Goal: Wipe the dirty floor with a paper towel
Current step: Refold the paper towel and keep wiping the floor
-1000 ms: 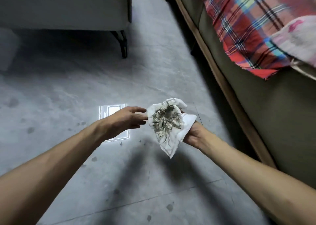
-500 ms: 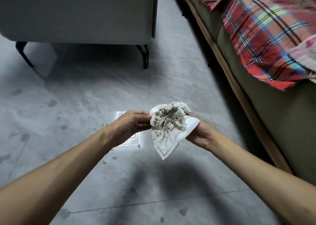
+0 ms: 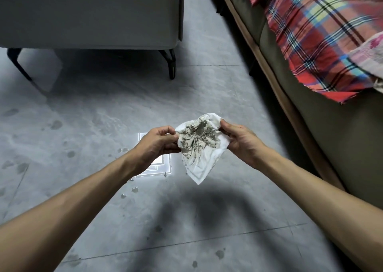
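Note:
A white paper towel (image 3: 200, 147), crumpled and smeared with dark greenish dirt in its middle, hangs in the air above the grey floor (image 3: 103, 116). My left hand (image 3: 157, 145) pinches its left edge between thumb and fingers. My right hand (image 3: 238, 141) pinches its upper right edge, thumb on top. The towel's clean lower corner points down between my wrists. Small dark spots and a few wet drops mark the floor below and to the left.
A grey sofa (image 3: 93, 13) on thin black legs stands at the back left. A bed frame (image 3: 279, 89) runs along the right, draped with a red plaid blanket (image 3: 321, 33). A bright square light reflection (image 3: 157, 166) lies on the floor under my left hand.
The view has tilted up, showing more of the sofa. My left hand has closed on the towel's left edge, and my right hand has shifted from under the towel to its upper right edge.

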`<control>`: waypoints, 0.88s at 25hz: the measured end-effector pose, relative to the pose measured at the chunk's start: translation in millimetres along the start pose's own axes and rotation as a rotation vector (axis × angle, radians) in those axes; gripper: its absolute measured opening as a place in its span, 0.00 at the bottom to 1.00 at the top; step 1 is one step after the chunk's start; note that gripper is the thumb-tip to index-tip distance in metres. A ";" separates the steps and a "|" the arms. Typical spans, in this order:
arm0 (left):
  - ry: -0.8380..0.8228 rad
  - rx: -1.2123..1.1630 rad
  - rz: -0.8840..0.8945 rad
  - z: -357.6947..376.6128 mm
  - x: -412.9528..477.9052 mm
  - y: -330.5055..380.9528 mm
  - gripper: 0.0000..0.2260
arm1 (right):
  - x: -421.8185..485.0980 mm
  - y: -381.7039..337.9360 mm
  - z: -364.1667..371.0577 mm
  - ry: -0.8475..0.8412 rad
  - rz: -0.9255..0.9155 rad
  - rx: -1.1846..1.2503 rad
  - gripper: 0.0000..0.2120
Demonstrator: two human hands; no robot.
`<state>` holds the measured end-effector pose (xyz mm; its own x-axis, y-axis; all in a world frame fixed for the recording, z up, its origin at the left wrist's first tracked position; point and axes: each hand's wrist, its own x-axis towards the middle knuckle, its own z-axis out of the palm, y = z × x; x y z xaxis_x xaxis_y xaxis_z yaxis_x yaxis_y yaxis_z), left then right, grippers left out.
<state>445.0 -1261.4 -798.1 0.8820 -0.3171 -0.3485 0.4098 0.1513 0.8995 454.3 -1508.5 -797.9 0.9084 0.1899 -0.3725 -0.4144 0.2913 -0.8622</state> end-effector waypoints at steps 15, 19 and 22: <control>0.070 0.017 0.073 1.4 4.6 -0.4 0.05 | 6.0 -1.6 4.0 0.106 0.026 0.030 0.15; 0.124 0.039 0.024 -0.5 5.1 3.2 0.05 | 1.0 -4.6 -3.4 -0.090 0.164 0.043 0.12; 0.117 0.076 0.008 -1.3 4.9 5.2 0.06 | 0.8 -2.5 -4.8 -0.057 0.201 -0.084 0.09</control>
<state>451.8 -1260.9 -795.5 0.9081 -0.2041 -0.3657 0.3879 0.0806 0.9182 456.4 -1513.6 -797.7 0.8025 0.2898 -0.5215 -0.5784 0.1635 -0.7992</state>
